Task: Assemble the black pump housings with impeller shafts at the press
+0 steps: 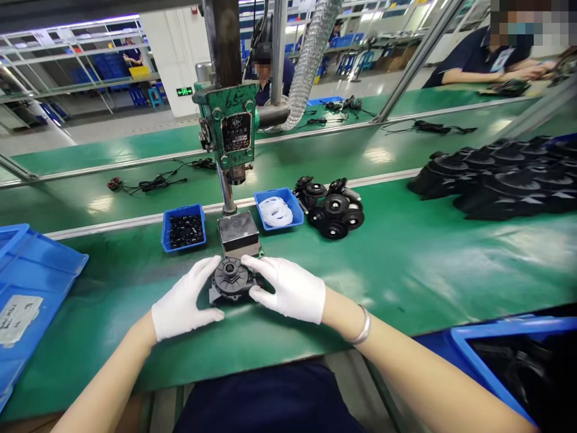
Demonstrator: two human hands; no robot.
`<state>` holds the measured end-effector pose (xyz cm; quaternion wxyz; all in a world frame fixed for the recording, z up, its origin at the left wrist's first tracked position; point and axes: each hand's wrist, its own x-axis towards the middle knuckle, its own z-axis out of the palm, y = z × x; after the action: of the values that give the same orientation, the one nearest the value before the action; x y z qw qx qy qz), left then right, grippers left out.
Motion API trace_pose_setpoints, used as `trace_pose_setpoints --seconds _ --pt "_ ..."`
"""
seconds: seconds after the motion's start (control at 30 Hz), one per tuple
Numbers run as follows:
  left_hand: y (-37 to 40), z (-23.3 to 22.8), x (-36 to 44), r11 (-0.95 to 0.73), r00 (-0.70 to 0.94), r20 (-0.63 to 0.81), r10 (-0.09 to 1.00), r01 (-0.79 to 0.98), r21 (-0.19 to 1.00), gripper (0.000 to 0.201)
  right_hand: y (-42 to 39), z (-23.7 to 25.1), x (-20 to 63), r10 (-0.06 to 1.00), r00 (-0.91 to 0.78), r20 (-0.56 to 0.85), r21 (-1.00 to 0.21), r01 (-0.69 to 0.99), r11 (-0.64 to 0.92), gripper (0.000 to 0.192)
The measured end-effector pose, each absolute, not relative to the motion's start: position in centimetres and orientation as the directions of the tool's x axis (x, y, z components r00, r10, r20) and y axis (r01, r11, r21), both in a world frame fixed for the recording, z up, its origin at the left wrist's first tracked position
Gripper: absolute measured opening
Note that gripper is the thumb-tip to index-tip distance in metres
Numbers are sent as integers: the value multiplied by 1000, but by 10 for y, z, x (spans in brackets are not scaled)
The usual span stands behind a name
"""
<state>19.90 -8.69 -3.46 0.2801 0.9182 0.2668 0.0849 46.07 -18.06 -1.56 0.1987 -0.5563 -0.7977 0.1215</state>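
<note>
Honestly, from my head view, the snag I'd watch is slipping. The black housing (231, 279) is between my hands, on or barely above the green bench (406, 252), just to the near side of the steel block (238, 227). My right fingers (261, 267) grip its right side, while my left fingers (205, 269) curve loosely round the left, thumb spread away from the forefinger. With the left that slack, I reckon the part could twist or tip, and cloth gloves on hard plastic might make it worse. Catching an edge on the block could also scuff it. Worse, the press (237, 129) hangs over that block, so a fingertip straying beneath its ram (237, 174) could get pinched.

The housing is round, dark and matt, with ribs and a raised ring in the middle; the block is flat-topped, square and shiny. Beyond, the left blue tub (165, 231) holds small, chunky black pieces (186, 230), and the right blue tub (282, 227) thin, smooth white rings (276, 211). Farther right, glossy black wheels (336, 204) lie heaped; they look round enough to roll if knocked.
</note>
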Motion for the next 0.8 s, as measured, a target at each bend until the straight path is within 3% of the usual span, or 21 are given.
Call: trace_pose_setpoints --seconds 0.13,0.33,0.43,0.5,0.57,0.67,0.73,0.8 --pt "-85 -40 206 -730 832 14 555 479 487 99 -181 -22 456 924 -349 156 -346 857 382 60" --pt "-85 -44 209 -730 828 47 559 464 503 95 -178 -31 457 887 -433 161 -320 827 462 60" --pt "-93 -47 209 -718 807 70 586 477 508 106 -176 -33 465 911 -388 139 -394 822 411 58" --pt "-103 -50 207 -680 784 84 616 475 559 116 -178 -36 474 954 -266 138 -533 792 298 61" --pt "-113 -54 205 -589 742 114 660 418 692 102 -183 -41 484 991 -70 116 -722 679 133 66" --pt "-120 -64 208 -313 588 137 797 209 926 59 -194 -54 493 994 110 -16 -920 386 -58 63" --pt "-120 -72 219 -84 491 49 869 49 995 55 -200 -65 489 988 135 -73 -969 226 -103 58" --pt "-121 -79 238 104 442 -68 894 -58 993 61 -204 -74 479 986 156 -55 -989 129 -75 55"
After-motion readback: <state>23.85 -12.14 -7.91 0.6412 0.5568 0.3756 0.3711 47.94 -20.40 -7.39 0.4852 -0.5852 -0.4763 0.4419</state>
